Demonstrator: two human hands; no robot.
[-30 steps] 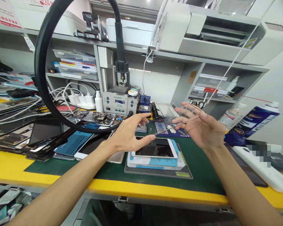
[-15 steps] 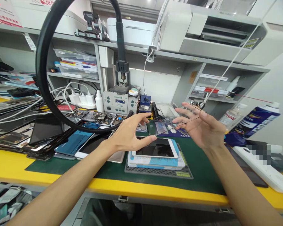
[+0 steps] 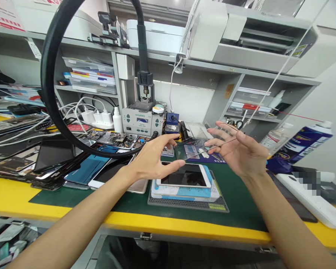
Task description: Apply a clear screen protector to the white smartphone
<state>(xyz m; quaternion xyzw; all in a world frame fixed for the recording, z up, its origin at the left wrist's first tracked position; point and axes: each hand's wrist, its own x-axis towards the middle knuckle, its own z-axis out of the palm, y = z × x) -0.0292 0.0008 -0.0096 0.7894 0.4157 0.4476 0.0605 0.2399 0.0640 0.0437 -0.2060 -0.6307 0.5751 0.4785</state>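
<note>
Between my two hands is a clear, thin glass sheet (image 3: 197, 146) that looks like a tablet screen protector, held tilted in the air. My left hand (image 3: 155, 158) grips its left end, thumb at the near corner and fingers at the far one. At the opposite end, my right hand (image 3: 238, 151) holds the edges between thumb and fingers. Below the sheet lies a white-framed tablet (image 3: 184, 176), dark screen up. It rests on a white and blue box (image 3: 182, 193), which sits on a grey perforated mat (image 3: 222, 205).
A black hose (image 3: 46, 74) loops down at the left, near my left forearm. Phones and opened devices (image 3: 50, 157) are piled on the left. A soldering station (image 3: 141, 121) stands at the back. Spray can (image 3: 305, 144) and white device (image 3: 310, 201) are on the right.
The glass sheet's tilt has shifted very slightly between my hands. Otherwise my hands and the things on the bench stay where they were.
</note>
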